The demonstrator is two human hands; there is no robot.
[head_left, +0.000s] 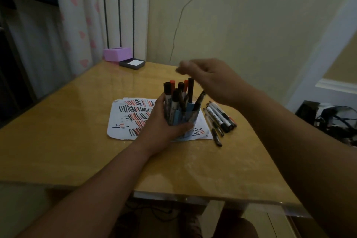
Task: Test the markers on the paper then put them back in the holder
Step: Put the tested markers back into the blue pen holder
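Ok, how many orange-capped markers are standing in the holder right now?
2 orange-capped markers: one at the back left of the bunch, one at the back right beside the tallest black marker. The left hand grips the holder, and more may be hidden.

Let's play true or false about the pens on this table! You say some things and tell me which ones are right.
1. The left hand grips the holder. True.
2. The holder is empty. False: many standing markers fill it.
3. Some loose markers lie on the table, to the right of the holder. True.
4. The paper is blank. False: it is covered with black and orange-red strokes.
5. The purple box sits on the paper. False: it stands at the far corner of the table, well apart from the paper.
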